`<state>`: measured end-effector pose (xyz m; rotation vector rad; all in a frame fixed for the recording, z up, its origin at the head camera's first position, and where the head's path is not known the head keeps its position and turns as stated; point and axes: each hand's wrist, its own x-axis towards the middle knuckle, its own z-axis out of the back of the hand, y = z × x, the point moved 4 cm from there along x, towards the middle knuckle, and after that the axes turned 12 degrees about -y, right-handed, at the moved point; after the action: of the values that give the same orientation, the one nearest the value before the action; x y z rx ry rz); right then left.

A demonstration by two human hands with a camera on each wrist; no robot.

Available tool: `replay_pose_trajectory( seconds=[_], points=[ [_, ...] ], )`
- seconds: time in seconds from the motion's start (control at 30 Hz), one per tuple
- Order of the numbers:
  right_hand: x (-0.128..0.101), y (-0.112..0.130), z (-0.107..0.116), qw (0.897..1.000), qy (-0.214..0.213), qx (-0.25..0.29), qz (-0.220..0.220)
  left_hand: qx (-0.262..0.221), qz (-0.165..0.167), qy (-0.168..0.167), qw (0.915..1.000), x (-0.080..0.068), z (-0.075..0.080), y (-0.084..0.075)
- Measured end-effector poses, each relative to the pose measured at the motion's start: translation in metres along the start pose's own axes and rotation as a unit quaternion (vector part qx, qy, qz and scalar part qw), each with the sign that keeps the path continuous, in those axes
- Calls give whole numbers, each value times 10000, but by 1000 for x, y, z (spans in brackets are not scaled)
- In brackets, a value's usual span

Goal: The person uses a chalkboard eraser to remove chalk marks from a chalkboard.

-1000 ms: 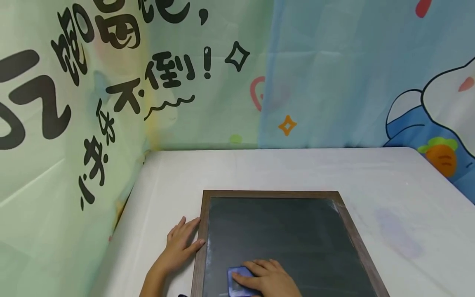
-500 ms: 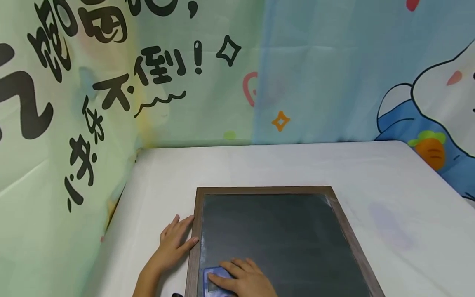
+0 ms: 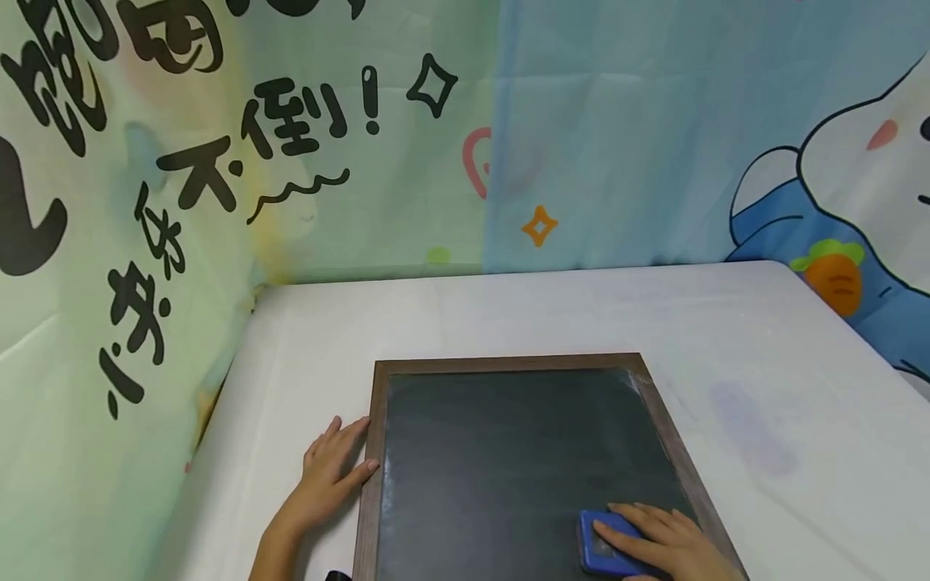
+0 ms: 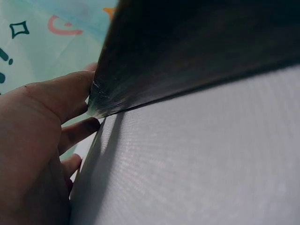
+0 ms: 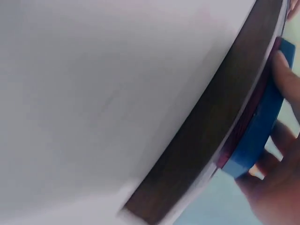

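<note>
While the left hand (image 3: pixel 330 476) lies flat on the white table (image 3: pixel 508 315) with straight fingers braced against the chalkboard (image 3: pixel 508 452) at its 9 o'clock edge, the right hand (image 3: pixel 668 545) presses a blue eraser (image 3: pixel 599 545) onto the slate near the board's 5 o'clock corner. The right hand's fingers drape over the eraser's top and curl round it, as the right wrist view confirms, the blue block (image 5: pixel 260 136) sitting just inside the dark wooden frame (image 5: pixel 206 136). The board itself lies flat at the 6 o'clock side of the table, well clear of the cartoon-printed backdrop (image 3: pixel 654 129) at 12 o'clock. Faint chalk haze shows along the slate's 9 o'clock margin and at its 1 o'clock corner. Judging from that residue, clean wiping calls for even downward pressure, overlapping passes that run right up to the frame, and a steady left-hand brace so the board does not slide.
</note>
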<state>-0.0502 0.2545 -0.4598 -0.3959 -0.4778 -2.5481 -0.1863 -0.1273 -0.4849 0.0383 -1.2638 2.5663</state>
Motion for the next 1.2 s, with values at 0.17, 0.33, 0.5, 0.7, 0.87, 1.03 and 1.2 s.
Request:
replay_pose_trajectory(
  seconds=[0.17,0.33,0.5,0.7,0.87,1.03,1.2],
  points=[
    [-17,-24,14,9986,-313,-56,412,-137,81,32,9999,0,-3,2],
    [-15,-25,10,9874,-831,-335,1308,-89,50,145,9998,0,-9,4],
    [3,-11,0,9909,-684,-87,1159,-82,3,26,10000,1,-8,3],
    [56,42,-24,9922,-410,-19,1177,-108,-2,-21,9999,2,-3,3],
    [99,103,-57,9885,-242,351,1453,-90,54,-37,9999,0,-4,4],
    [116,138,-77,9844,-577,130,1659,-108,43,-52,9999,-1,-6,3],
    [124,147,-81,9834,-711,-60,1670,-7,2,-71,10000,1,-2,2]
  ],
)
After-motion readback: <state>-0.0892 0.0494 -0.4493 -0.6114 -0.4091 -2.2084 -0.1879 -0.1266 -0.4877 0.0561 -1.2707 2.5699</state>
